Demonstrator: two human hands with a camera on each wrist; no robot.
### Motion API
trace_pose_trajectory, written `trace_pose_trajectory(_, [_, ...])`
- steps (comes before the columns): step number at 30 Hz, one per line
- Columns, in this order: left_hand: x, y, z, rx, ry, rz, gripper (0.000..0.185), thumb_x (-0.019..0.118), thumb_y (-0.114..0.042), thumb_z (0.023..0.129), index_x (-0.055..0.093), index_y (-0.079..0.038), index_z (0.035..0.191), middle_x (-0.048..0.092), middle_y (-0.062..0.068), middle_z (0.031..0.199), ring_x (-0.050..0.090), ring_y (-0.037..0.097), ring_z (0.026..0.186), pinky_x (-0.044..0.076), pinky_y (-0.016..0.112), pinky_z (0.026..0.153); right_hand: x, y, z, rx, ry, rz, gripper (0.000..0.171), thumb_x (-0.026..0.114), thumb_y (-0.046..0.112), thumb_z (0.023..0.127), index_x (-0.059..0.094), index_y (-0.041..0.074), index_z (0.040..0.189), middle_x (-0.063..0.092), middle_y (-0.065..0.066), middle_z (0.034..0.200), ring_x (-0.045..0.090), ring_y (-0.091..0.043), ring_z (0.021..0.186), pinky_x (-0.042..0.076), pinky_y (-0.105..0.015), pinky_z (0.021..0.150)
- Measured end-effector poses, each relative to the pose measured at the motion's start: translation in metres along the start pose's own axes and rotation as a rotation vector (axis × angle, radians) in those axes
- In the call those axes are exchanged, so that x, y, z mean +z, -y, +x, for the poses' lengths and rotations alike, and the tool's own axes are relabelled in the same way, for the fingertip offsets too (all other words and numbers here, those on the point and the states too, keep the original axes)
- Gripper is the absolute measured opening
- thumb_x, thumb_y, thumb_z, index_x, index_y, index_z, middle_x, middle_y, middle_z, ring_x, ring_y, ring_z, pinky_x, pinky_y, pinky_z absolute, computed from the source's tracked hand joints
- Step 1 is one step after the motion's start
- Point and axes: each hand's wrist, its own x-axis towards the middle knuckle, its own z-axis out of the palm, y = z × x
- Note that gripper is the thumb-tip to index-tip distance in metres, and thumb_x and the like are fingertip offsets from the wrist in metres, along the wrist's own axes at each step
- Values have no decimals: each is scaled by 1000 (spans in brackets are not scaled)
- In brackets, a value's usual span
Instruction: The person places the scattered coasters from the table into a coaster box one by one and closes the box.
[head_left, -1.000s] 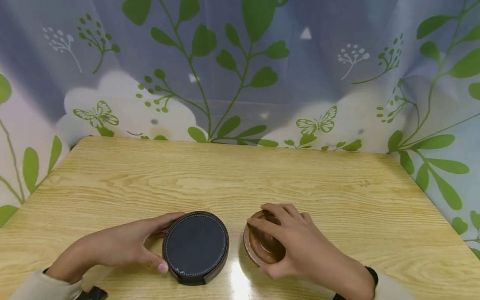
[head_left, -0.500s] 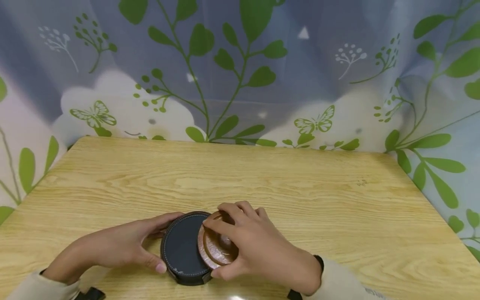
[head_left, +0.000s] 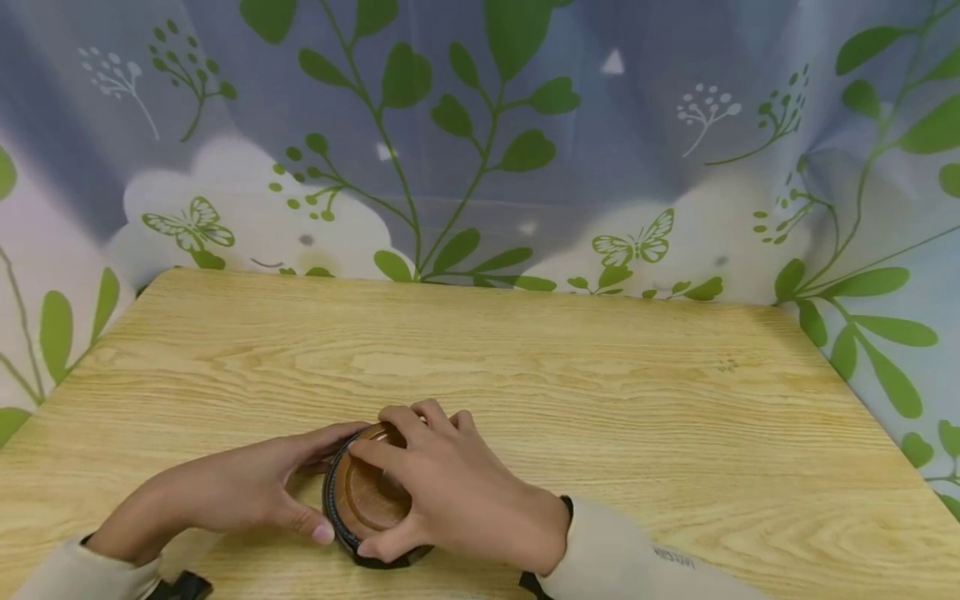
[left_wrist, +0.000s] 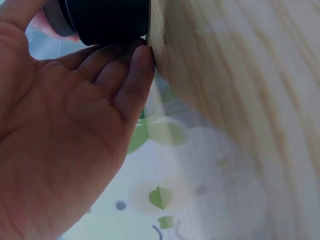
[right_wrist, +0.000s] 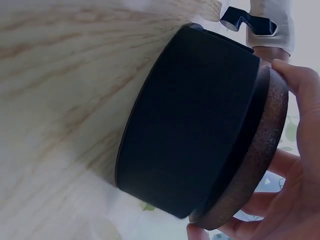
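Note:
A glossy brown round dish (head_left: 365, 492) with a raised ring lies over a black round coaster holder (right_wrist: 185, 115). My right hand (head_left: 461, 496) grips the dish from above, its thumb at the near rim and its fingers spread across the far side. In the right wrist view the dish's thick edge (right_wrist: 245, 170) sits slightly tilted along the holder's top rim. My left hand (head_left: 225, 487) cups the holder's left side, fingers behind it and thumb in front. The holder's dark stitched top is hidden under the dish.
A wood-grain table (head_left: 600, 400) stretches out behind and to both sides of the hands. Past its far edge hangs a blue and white curtain (head_left: 480, 167) printed with green leaves and butterflies. Pale sleeves (head_left: 637, 542) cover the forearms.
My right hand has carried the brown dish left, from beside the coaster holder to over its top. The left hand and the holder have stayed in place.

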Motion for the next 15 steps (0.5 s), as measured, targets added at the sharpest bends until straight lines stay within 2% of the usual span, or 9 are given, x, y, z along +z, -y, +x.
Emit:
trace_pose_trajectory(4, [0, -2, -1, -26, -1, 4, 102, 80, -32, 92, 15, -21, 170, 22, 17, 174, 20, 49, 159, 25, 76, 115, 3, 4, 6, -9, -14, 1, 80, 76, 69, 85, 53, 34, 154, 50, -2, 154, 47, -21, 130, 49, -53, 94])
trace_pose_trajectory(15, [0, -2, -1, -30, -10, 14, 105, 81, -32, 91, 14, -15, 170, 22, 21, 173, 20, 51, 158, 26, 76, 114, 9, 5, 9, -15, -37, -34, 84, 76, 71, 84, 54, 32, 154, 51, -1, 152, 49, -20, 129, 47, -45, 89])
